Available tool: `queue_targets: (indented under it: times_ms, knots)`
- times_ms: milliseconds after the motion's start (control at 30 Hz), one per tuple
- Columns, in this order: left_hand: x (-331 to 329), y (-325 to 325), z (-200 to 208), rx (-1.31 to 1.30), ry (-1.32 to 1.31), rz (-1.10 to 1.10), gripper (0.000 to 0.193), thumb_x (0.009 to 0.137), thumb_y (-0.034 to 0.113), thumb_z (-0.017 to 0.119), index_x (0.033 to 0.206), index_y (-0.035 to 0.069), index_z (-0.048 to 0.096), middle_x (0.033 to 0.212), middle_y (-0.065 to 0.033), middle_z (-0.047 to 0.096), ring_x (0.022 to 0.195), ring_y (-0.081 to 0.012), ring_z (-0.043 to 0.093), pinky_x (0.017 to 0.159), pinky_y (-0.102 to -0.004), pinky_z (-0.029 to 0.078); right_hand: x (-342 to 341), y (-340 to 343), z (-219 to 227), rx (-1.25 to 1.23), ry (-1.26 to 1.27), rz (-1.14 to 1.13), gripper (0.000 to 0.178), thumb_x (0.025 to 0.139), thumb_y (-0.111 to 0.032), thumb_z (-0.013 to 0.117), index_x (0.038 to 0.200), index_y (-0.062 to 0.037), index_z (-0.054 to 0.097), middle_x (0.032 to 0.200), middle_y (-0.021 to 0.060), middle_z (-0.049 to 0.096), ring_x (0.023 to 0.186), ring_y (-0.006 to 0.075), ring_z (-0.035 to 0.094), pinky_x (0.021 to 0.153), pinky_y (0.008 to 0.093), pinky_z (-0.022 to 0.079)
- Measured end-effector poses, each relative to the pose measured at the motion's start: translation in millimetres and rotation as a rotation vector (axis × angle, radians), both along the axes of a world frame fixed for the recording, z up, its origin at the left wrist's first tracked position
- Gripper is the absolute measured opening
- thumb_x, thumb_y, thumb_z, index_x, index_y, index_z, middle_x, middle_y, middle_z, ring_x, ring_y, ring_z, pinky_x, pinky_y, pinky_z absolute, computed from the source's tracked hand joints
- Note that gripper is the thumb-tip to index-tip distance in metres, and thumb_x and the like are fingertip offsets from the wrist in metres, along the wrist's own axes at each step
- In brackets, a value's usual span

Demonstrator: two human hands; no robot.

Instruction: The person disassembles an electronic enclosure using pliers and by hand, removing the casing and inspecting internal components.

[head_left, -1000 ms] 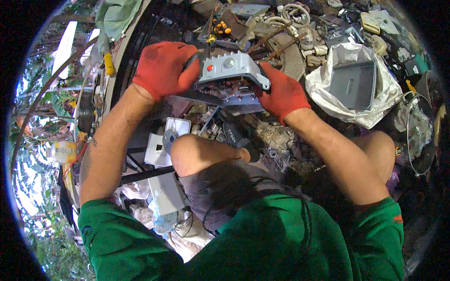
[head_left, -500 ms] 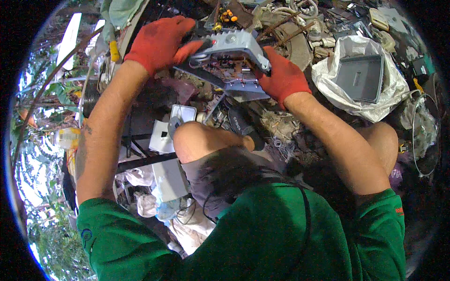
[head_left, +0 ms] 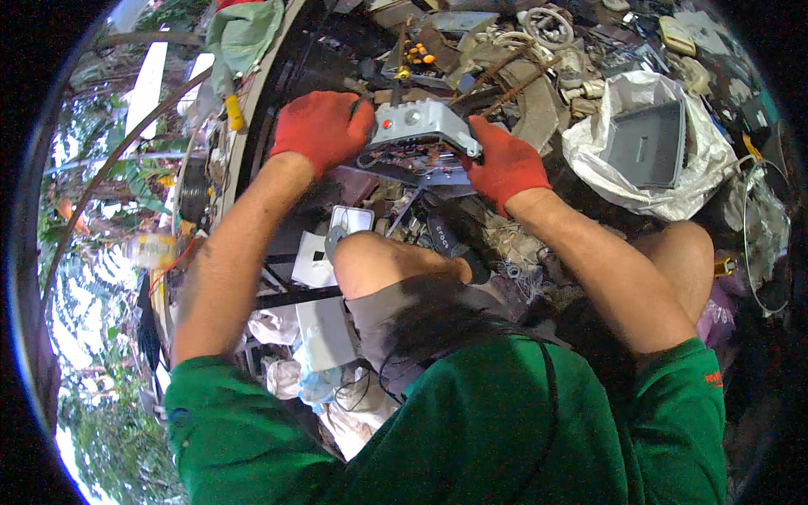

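Note:
Between my hands is a grey plastic device housing [head_left: 431, 118] with a ribbed edge, a red button and a round knob-like part. Its underside is open, and wires and electronic parts [head_left: 425, 158] show inside. My left hand [head_left: 322, 130], in a red glove, is closed around the housing's left end. At the right end, my right hand [head_left: 507, 167], also in a red glove, grips its corner. The fingertips of both hands are partly hidden behind the housing.
On the right stands a white woven sack [head_left: 619, 172] holding a grey plastic panel [head_left: 646, 143]. Mixed scrap and rusty rods [head_left: 501, 76] lie ahead. White panels [head_left: 324, 332] are by my left leg. A yellow-handled tool [head_left: 234, 112] hangs at the far left.
My left hand has come down and to the right, levelling the housing, which was tilted before. The right hand has shifted only slightly downward. The whole view has turned a little.

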State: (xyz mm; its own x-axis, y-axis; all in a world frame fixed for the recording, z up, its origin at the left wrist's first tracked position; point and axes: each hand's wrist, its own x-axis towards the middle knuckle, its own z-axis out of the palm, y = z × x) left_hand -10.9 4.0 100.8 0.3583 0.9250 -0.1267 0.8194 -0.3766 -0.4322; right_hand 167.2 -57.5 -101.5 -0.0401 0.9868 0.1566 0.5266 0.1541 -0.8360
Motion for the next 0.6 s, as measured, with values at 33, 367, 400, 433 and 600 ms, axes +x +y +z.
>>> queue_targets:
  times_ms: [33, 367, 400, 433, 600]
  knots:
    - [4, -2, 0, 0.038, -0.013, 0.130, 0.047, 0.092, 0.043, 0.043, 0.097, 0.007, 0.074, 0.104, -0.0214, 0.070, 0.098, -0.0397, 0.068, 0.086, -0.0488, 0.053, -4, -1, 4, -0.038, -0.006, 0.003, 0.061, 0.086, -0.031, 0.069, 0.141, -0.0135, 0.049, 0.126, 0.0177, 0.064, 0.110, 0.0401, 0.063, 0.093, 0.0477, 0.051]
    - [-38, 11, 24, -0.034, 0.013, -0.544, 0.046, 0.089, 0.054, 0.057, 0.094, 0.009, 0.067, 0.092, -0.0158, 0.067, 0.089, -0.0368, 0.068, 0.079, -0.0486, 0.054, -10, -3, 19, -0.062, -0.041, 0.037, 0.065, 0.083, -0.024, 0.070, 0.143, -0.0119, 0.047, 0.128, 0.0205, 0.063, 0.109, 0.0412, 0.064, 0.092, 0.0481, 0.052]
    - [-50, 15, 19, -0.041, -0.027, -0.695, 0.043, 0.087, 0.053, 0.061, 0.093, 0.010, 0.065, 0.090, -0.0143, 0.065, 0.086, -0.0354, 0.066, 0.077, -0.0478, 0.053, -12, -7, 8, -0.007, -0.046, 0.039, 0.065, 0.083, -0.024, 0.070, 0.143, -0.0117, 0.047, 0.128, 0.0206, 0.062, 0.109, 0.0410, 0.064, 0.092, 0.0476, 0.052]
    - [-52, 22, 15, -0.045, -0.067, -0.864, 0.041, 0.084, 0.052, 0.064, 0.092, 0.012, 0.064, 0.089, -0.0127, 0.063, 0.083, -0.0341, 0.065, 0.075, -0.0471, 0.053, -12, -6, -2, 0.014, -0.066, 0.031, 0.066, 0.083, -0.024, 0.070, 0.144, -0.0110, 0.047, 0.129, 0.0200, 0.063, 0.109, 0.0408, 0.064, 0.093, 0.0472, 0.052]
    - [-44, 35, -6, 0.016, -0.166, -0.919, 0.030, 0.079, 0.043, 0.065, 0.083, 0.014, 0.065, 0.082, -0.0082, 0.063, 0.076, -0.0323, 0.065, 0.074, -0.0446, 0.052, -4, -8, 10, -0.086, -0.031, 0.021, 0.066, 0.081, -0.025, 0.072, 0.141, -0.0087, 0.051, 0.128, 0.0176, 0.064, 0.111, 0.0378, 0.064, 0.094, 0.0450, 0.052]
